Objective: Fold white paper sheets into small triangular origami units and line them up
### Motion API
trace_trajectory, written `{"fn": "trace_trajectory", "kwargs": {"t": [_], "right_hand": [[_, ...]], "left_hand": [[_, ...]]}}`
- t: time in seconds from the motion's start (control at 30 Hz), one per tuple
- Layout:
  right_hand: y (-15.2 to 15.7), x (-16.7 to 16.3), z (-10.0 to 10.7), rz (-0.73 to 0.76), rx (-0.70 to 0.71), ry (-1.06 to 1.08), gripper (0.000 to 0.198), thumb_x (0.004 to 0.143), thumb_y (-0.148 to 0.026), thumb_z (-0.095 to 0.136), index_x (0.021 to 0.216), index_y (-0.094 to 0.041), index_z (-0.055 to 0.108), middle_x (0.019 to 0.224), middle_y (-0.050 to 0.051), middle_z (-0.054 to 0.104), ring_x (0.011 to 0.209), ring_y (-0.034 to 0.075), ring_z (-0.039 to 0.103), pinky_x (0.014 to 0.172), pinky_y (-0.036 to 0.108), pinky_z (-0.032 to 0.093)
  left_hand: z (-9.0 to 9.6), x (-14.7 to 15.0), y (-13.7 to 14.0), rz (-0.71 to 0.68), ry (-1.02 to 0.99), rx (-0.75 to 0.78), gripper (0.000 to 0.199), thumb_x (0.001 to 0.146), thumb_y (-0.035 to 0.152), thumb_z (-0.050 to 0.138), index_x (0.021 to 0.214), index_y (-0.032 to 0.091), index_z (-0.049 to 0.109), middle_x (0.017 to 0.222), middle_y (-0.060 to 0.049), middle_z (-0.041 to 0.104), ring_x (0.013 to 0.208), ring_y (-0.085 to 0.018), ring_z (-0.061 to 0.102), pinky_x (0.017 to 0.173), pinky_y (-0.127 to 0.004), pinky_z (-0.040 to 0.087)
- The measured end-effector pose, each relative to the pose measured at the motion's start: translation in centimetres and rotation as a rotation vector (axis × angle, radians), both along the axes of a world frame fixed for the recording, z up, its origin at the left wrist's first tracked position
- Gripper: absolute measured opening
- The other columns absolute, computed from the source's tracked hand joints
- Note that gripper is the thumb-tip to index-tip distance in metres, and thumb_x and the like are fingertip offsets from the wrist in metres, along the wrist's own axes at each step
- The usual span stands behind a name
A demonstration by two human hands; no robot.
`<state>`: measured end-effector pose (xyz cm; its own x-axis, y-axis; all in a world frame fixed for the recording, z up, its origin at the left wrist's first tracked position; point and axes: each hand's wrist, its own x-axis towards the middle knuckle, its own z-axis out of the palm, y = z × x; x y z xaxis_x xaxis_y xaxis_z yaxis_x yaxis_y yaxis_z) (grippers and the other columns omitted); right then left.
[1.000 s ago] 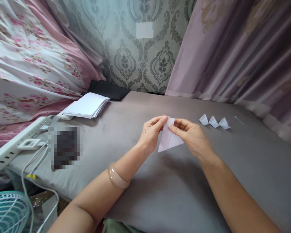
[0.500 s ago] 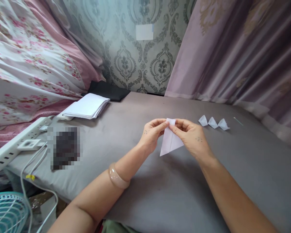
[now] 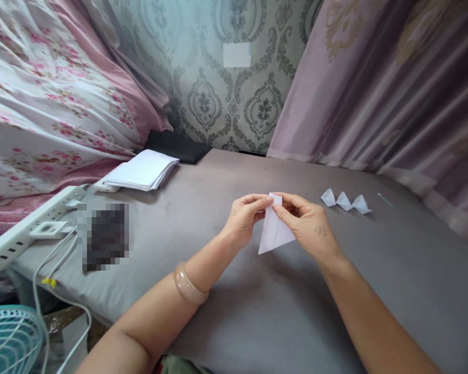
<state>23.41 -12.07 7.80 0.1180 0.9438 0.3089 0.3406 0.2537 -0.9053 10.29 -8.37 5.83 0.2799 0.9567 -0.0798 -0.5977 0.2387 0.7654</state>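
Observation:
A folded sheet of white paper (image 3: pixel 276 228) is held up above the grey-covered table, narrow end at the top and a slanted, pointed edge below. My left hand (image 3: pixel 246 218) pinches its upper left side between thumb and fingers. From the right, my right hand (image 3: pixel 308 221) grips the same paper, its thumb pressed on the front near the top. Some fingers of both hands are hidden behind the sheet. Beyond my right hand stand three small folded paper shapes (image 3: pixel 343 201) in a row.
A stack of white paper (image 3: pixel 142 169) lies at the far left, by a black folded item (image 3: pixel 181 147). A white power strip (image 3: pixel 35 228) with cables runs along the left edge, near a blurred-out dark object (image 3: pixel 107 236). A thin white stick (image 3: pixel 385 199) lies right. A blue fan (image 3: pixel 11 337) stands lower left.
The view has shifted slightly. Both hands keep their grip on the folded paper, whose lower part has turned a little; its pointed tip sits slightly lower.

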Motion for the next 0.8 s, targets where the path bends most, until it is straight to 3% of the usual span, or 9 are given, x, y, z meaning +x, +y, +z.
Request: {"fn": "trace_trajectory", "kwargs": {"t": [0.3, 0.57, 0.8], "right_hand": [[-0.4, -0.2, -0.1, -0.018, 0.112, -0.198, 0.031, 0.086, -0.032, 0.06, 0.113, -0.021, 0.071, 0.08, 0.001, 0.055, 0.072, 0.013, 0.055, 0.072, 0.029, 0.049], [-0.5, -0.3, -1.0, -0.073, 0.284, -0.537, 0.036, 0.094, -0.028, 0.046, 0.125, -0.026, 0.064, 0.086, 0.005, 0.057, 0.085, 0.019, 0.056, 0.078, 0.035, 0.048], [-1.0, -0.3, -0.7, -0.157, 0.33, -0.784, 0.039, 0.095, -0.022, 0.041, 0.128, -0.024, 0.062, 0.089, 0.008, 0.06, 0.088, 0.022, 0.054, 0.074, 0.035, 0.047]], "left_hand": [[-0.2, 0.0, 0.1, 0.0, -0.008, -0.018, 0.027, 0.054, 0.028, 0.087, 0.069, 0.012, 0.071, 0.067, -0.002, 0.063, 0.065, -0.01, 0.056, 0.068, -0.026, 0.042], [-0.3, 0.0, 0.1, 0.043, 0.006, 0.002, 0.023, 0.057, 0.027, 0.085, 0.069, 0.013, 0.071, 0.069, -0.001, 0.064, 0.066, -0.01, 0.055, 0.068, -0.027, 0.042], [-0.1, 0.0, 0.0, 0.021, 0.049, 0.082, 0.019, 0.062, 0.027, 0.081, 0.073, 0.014, 0.074, 0.075, -0.004, 0.068, 0.073, -0.012, 0.058, 0.077, -0.028, 0.043]]}}
